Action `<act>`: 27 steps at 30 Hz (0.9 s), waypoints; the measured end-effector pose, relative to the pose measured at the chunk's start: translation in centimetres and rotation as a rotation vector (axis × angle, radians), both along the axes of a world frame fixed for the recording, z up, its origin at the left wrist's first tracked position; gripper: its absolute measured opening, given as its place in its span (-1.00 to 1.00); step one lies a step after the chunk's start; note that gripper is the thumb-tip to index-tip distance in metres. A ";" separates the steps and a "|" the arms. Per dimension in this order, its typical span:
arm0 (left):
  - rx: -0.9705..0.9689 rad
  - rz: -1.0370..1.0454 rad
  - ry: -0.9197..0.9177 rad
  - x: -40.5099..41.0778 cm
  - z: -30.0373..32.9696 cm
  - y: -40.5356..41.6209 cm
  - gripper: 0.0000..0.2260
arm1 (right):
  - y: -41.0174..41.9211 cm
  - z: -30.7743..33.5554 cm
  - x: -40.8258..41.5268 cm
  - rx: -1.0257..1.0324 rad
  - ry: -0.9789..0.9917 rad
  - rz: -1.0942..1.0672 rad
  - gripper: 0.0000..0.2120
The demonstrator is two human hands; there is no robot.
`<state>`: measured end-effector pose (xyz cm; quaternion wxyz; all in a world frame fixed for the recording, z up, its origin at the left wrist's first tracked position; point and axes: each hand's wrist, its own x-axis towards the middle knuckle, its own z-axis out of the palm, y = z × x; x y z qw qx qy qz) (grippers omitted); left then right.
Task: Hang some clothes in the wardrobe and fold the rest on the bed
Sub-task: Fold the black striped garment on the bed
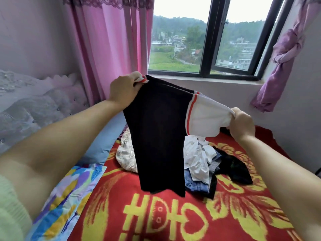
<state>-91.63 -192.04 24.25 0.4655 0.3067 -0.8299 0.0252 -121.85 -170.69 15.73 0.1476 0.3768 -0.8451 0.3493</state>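
Both hands have a firm grip on one garment: the left hand (123, 89) bunches the striped top edge of a black top with white sleeves and red-and-white trim (157, 136), and the right hand (242, 124) pinches the end of its white sleeve, so the piece hangs stretched between them above the bed. Its black body drops down almost to the red blanket with yellow flower pattern (173, 216) that covers the bed. Behind it lies a loose pile of unsorted clothes (203, 164), with white, denim blue, black and a pale floral piece all tangled together, none of it folded as far as I can see. No neat stack is visible anywhere on the blanket, and the wardrobe is out of view, so I cannot tell whether anything hangs there. To my eye the work is at an early stage: this top is only being held out, and the heap remains to be sorted.
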 end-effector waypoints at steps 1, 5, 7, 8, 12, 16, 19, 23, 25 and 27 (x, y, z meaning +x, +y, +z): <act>-0.030 -0.077 -0.004 0.3 -0.3 1.0 -0.77 | 0.6 -0.3 -0.6 0.011 -0.007 -0.003 -0.84; -0.046 -0.402 -0.145 1.8 -6.1 6.7 -0.73 | 4.2 -4.9 -2.6 0.206 -0.065 -0.029 -0.83; -0.045 -0.529 -0.268 2.6 -12.0 9.9 -0.74 | 6.9 -9.8 -2.8 0.391 -0.082 -0.020 -0.82; -0.043 -0.577 -0.329 3.1 -15.5 11.5 -0.74 | 8.5 -12.7 -2.6 0.476 -0.094 -0.002 -0.81; 0.034 -0.697 -0.646 5.0 -30.1 17.9 -0.83 | 15.0 -24.5 -1.0 0.710 -0.234 0.099 -0.64; 0.247 -0.753 -0.922 6.5 -42.2 24.6 -0.81 | 19.9 -33.6 1.4 0.729 -0.434 0.147 -0.55; 0.497 -0.750 -1.034 7.2 -48.8 29.8 -0.83 | 22.3 -38.7 3.1 0.725 -0.518 0.131 -0.58; 0.804 -0.736 -1.210 7.3 -54.2 35.0 -0.81 | 21.9 -40.8 4.2 0.596 -0.576 0.058 -0.57; 0.881 -0.747 -1.219 6.3 -55.0 36.1 -0.78 | 19.7 -40.4 5.0 0.505 -0.567 0.094 -0.58; 0.946 -0.756 -1.244 5.3 -55.4 36.6 -0.76 | 16.9 -40.1 6.7 0.467 -0.506 0.306 -0.53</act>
